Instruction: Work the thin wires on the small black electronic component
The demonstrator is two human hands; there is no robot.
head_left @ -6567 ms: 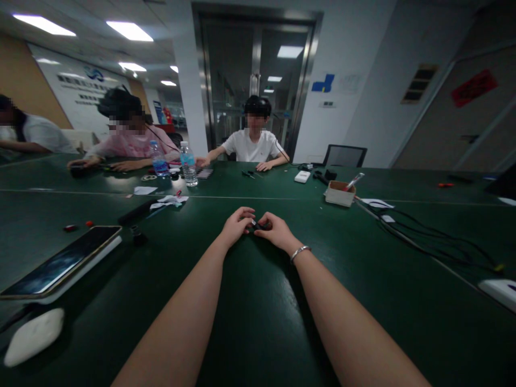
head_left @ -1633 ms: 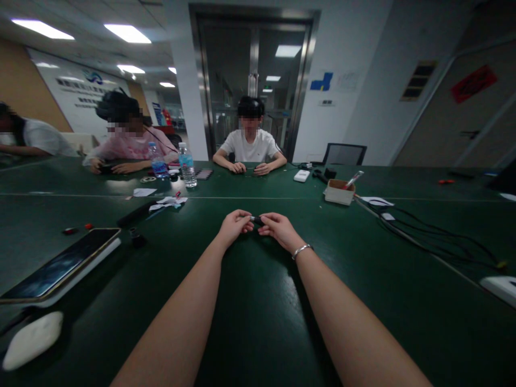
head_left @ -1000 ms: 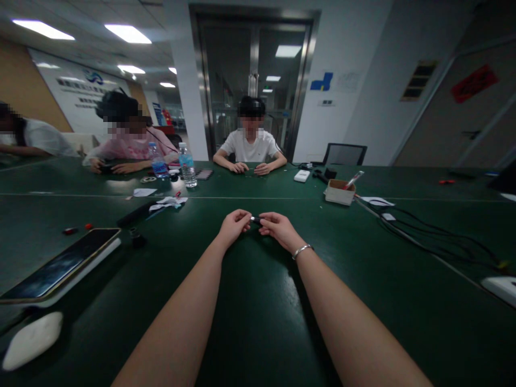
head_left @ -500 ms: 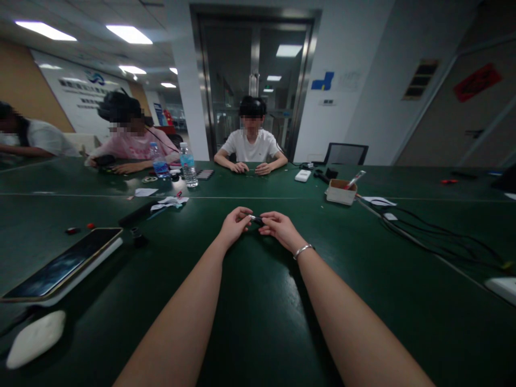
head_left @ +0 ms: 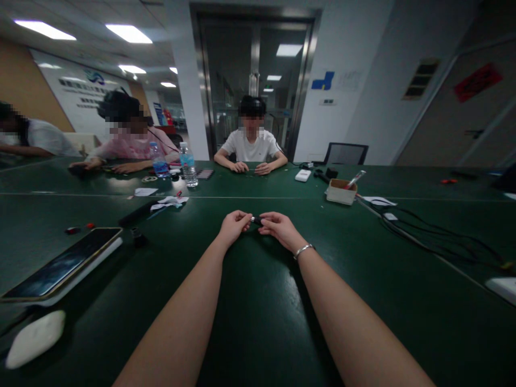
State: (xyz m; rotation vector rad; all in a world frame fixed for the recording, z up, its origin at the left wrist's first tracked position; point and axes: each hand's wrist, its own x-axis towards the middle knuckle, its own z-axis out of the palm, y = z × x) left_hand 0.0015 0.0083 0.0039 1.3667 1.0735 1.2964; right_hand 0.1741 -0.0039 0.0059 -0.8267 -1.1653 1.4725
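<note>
A small black object with a silver end (head_left: pixel 256 220) is held level between my two hands over the green table (head_left: pixel 258 301). It is too small to name its kind. My left hand (head_left: pixel 234 226) pinches the silver end between thumb and fingers, and part of that end is covered. From the other side, my right hand (head_left: pixel 280 228) grips the black end with thumb and forefinger, a metal bangle (head_left: pixel 303 251) at its wrist.
To the left lie a phone (head_left: pixel 64 266) on a white block, a white mouse-shaped object (head_left: pixel 36 338) and a black bottle-like piece (head_left: pixel 137 236). Two water bottles (head_left: pixel 188 165), a small box (head_left: pixel 341 192) and cables (head_left: pixel 427 231) stand or lie farther out. A person (head_left: pixel 252 145) sits opposite.
My left fingers have closed in further over the silver end, so less of it shows. My right hand stays put. The person in pink has moved a hand and a dark object leftward.
</note>
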